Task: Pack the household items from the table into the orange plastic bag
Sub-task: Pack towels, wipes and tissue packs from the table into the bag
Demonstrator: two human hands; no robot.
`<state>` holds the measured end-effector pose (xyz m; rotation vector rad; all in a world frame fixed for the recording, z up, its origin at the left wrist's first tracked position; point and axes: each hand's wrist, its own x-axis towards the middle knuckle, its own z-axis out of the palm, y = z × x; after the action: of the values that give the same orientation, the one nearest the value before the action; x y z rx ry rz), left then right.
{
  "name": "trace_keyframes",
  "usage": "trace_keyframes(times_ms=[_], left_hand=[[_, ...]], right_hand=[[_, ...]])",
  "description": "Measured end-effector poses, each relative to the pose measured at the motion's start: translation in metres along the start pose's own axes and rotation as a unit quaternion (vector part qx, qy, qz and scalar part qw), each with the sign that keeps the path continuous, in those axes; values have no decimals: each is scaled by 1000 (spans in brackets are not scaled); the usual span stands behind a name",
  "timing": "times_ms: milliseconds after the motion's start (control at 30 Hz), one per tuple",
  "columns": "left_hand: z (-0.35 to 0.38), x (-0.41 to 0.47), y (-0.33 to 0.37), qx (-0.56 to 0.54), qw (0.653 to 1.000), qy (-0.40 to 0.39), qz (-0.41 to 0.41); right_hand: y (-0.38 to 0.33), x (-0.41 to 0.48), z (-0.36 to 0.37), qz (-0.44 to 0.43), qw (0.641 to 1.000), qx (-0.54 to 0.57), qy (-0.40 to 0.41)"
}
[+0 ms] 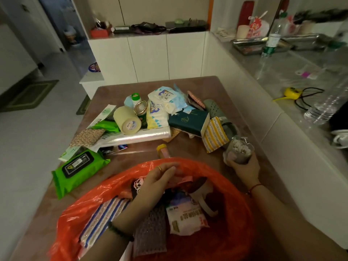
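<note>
My right hand [243, 167] is wrapped around a small clear bag of cotton swabs [238, 150], just outside the orange plastic bag [231, 187]. My left hand [156, 182] pinches the bag's far rim, holding it open. If that thin rim slips, the mouth could collapse and the swabs land on the surface [190, 146] among the unpacked pile.

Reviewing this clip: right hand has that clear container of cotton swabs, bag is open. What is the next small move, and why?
Probably carry the swab container leftward and lower it into the orange bag. The right hand already has it in its grip beside the bag's rim, and the left hand is at the far edge of the bag, apparently holding it open, with space on the right side inside.
</note>
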<state>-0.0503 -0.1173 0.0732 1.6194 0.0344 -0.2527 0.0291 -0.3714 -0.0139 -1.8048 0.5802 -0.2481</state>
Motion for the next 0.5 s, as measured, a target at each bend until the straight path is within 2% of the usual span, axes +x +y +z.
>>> trace_keyframes(times_ms=[100,233,367,500], left_hand=[[8,-2,2,-22,999,-25,8],[11,-12,4,-82,995,-51,14],[2,-26,12,-148,985,-84,-6],[-12,-43,0,-107,991,-78,-24]], right_hand=[[-32,-23,-15,-14,997,70,-26],[-92,-84,-35,-68,969,146,-186],[-103,-142,-22,-110,937,104,-315],[-74,-175,8,-96,927,57,-358]])
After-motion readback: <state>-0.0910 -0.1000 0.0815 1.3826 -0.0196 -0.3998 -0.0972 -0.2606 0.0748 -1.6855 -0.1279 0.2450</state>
